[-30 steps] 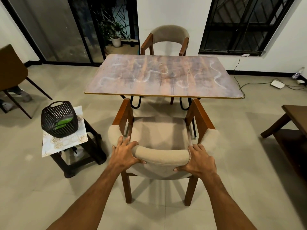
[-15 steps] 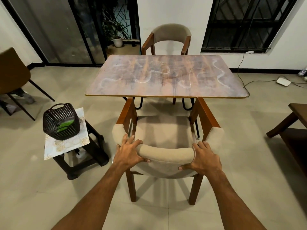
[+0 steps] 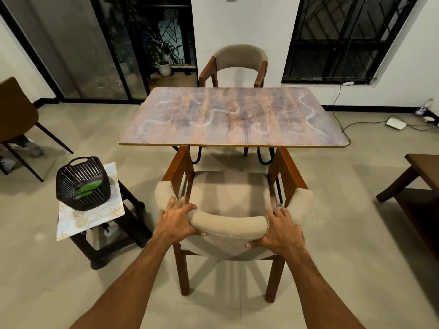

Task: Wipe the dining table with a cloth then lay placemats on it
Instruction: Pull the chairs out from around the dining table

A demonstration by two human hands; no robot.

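Beige padded armchair backrest (image 3: 229,225) is gripped by left hand (image 3: 175,220) and right hand (image 3: 282,230), fingers (image 3: 177,204) curled over it. Streaked wood-grain desk (image 3: 232,115) lies just beyond, unwiped. Green item (image 3: 91,186) in black woven basket (image 3: 71,186) is possibly the cloth: soft, light, best pinched at an edge.

Pale tiled floor (image 3: 356,233), white walls (image 3: 240,22). A barred window (image 3: 344,36) sits at right, sliding glass doors (image 3: 78,51) at left, a potted plant (image 3: 164,65) beyond them. The near armchair (image 3: 228,193) and far armchair (image 3: 240,57) are beige; a brown chair (image 3: 16,110) stands far left.
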